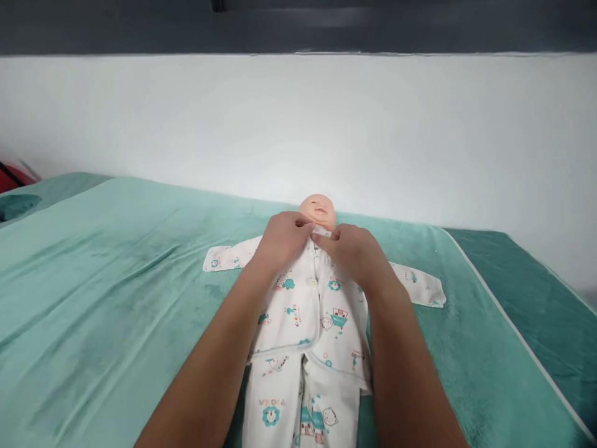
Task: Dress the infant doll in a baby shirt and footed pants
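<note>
Both my hands, left hand [283, 239] and right hand [353, 252], are pinching the doll's [318, 211] shirt [310, 305] collar at 12 o'clock.

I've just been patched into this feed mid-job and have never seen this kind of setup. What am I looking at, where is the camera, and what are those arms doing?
There is no machine here. The two arms belong to a person, and the single camera sits on their head, looking forward and down. A baby doll lies on its back on a green blanket. It wears a white printed jacket and matching trousers. The left hand and the right hand meet at the jacket's collar, under the doll's chin, with the fingers pinching the cloth there.
</note>
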Tool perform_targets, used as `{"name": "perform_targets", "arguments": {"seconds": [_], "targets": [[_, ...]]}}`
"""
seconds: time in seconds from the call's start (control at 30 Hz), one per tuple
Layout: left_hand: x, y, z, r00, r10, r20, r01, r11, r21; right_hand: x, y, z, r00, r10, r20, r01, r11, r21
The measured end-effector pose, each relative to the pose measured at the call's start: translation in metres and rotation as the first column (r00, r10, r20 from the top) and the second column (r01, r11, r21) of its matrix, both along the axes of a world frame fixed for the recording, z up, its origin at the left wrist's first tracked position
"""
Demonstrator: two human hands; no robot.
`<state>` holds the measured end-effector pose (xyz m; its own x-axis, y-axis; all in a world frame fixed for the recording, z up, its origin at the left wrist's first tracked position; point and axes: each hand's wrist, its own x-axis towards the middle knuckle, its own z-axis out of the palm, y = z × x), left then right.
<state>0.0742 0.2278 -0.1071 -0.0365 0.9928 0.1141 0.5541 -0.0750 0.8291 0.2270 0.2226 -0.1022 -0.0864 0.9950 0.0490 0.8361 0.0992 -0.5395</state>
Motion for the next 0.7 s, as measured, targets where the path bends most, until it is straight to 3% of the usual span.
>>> {"name": "perform_targets", "arguments": {"seconds": [0.2, 0.3, 0.4, 0.53, 0.6, 0.7], "targets": [[0.003, 0.006, -0.015, 1.000, 0.003, 0.002, -0.003, 0.999, 0.045, 0.001, 0.013, -0.012, 0.997, -0.069, -0.045, 0.069, 0.998, 0.004], [0.001, 0.006, -0.022, 0.999, -0.029, 0.042, 0.024, 0.991, 0.130, 0.002, 0.019, -0.013, 0.978, -0.049, -0.202, 0.041, 0.998, -0.045], [-0.001, 0.007, -0.025, 0.991, -0.021, 0.133, -0.004, 0.982, 0.188, -0.005, 0.023, -0.015, 0.921, -0.063, -0.385, 0.072, 0.997, 0.009], [0.002, 0.009, -0.026, 0.934, -0.011, 0.358, -0.056, 0.983, 0.175, -0.017, 0.024, -0.019, 0.867, -0.062, -0.495, 0.146, 0.980, 0.133], [0.004, 0.009, -0.026, 0.889, -0.031, 0.457, -0.043, 0.988, 0.151, -0.019, 0.024, -0.020, 0.854, -0.075, -0.515, 0.153, 0.982, 0.112], [0.004, 0.010, -0.027, 0.876, -0.039, 0.481, -0.026, 0.992, 0.127, -0.016, 0.023, -0.021, 0.844, -0.086, -0.530, 0.132, 0.990, 0.050]]}}
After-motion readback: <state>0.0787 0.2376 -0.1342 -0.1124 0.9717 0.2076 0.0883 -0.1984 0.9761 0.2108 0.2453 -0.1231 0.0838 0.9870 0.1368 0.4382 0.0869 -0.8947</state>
